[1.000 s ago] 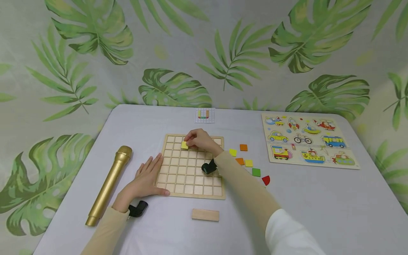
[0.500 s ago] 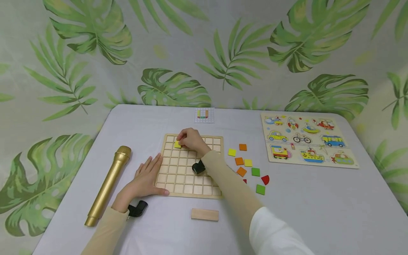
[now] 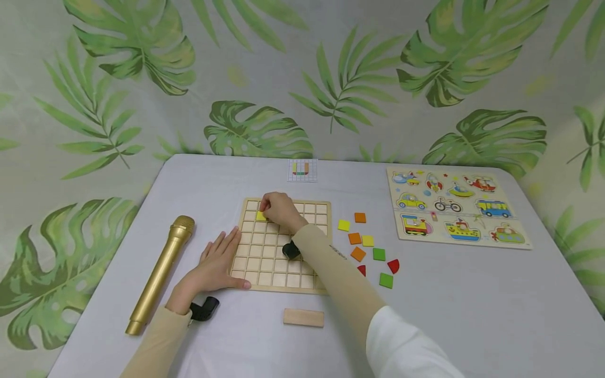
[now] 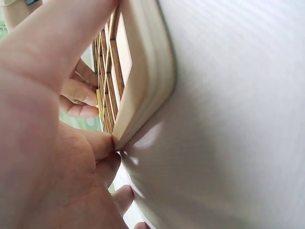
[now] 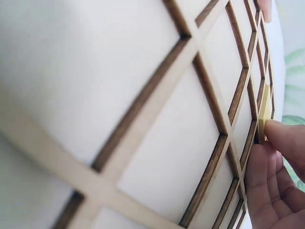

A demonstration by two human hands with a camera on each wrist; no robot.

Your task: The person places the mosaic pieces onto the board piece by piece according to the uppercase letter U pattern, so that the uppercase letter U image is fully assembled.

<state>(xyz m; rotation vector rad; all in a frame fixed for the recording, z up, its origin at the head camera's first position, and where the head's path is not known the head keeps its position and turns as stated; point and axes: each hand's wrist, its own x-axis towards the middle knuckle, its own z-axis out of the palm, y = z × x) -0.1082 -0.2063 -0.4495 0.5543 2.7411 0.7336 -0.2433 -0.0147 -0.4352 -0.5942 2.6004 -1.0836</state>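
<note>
A yellow square tile (image 3: pixel 260 216) is pinched between the thumb and fingers of my right hand (image 3: pixel 282 211). It sits at a cell in the second row from the far side of the wooden grid board (image 3: pixel 268 265), near its left edge. In the right wrist view the tile (image 5: pixel 263 117) meets the grid ridges, slightly tilted; whether it lies fully in a cell I cannot tell. My left hand (image 3: pixel 215 270) rests with spread, straight fingers along the board's left edge, its thumb at the near left corner. The left wrist view shows fingertips touching the board's side.
Loose orange (image 3: pixel 357 254), yellow (image 3: pixel 367 241), green (image 3: pixel 386 281) and red (image 3: pixel 394 266) pieces lie right of the board. A pattern card (image 3: pixel 302 170) lies behind it, a wooden block (image 3: pixel 303 317) in front. A gold microphone (image 3: pixel 163 273) lies left; a vehicle puzzle (image 3: pixel 437 218) lies far right.
My right hand has carried the yellow tile leftward across the far part of the board, then slightly down onto a cell near the left edge. The left hand has stayed still.
</note>
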